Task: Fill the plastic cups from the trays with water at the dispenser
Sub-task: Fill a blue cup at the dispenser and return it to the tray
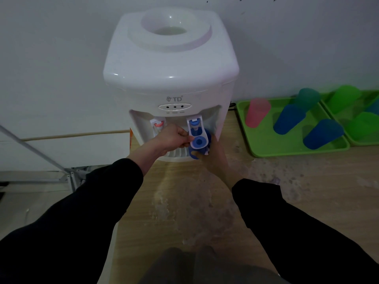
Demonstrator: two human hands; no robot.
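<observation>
Black sleeves [82, 212] reach to the white water dispenser [170, 68] on the wooden worktop [184, 201].
The right hand [213, 158] grips a blue cup [200, 151] under the blue tap [198, 132]; the left hand [176, 138] curls round that tap's lever. Nearby, a green tray [266, 148] holds more cups [289, 119].

The one legible mark stands on the white dispenser [170, 78]: grey letters "TD" [176, 99] on its front panel, with a small emblem [168, 98] just to their left and a tiny sign at their upper right, too small to read. Beneath the three indicator lights [175, 107] sit short captions [175, 112] — blurred, unreadable.
</observation>
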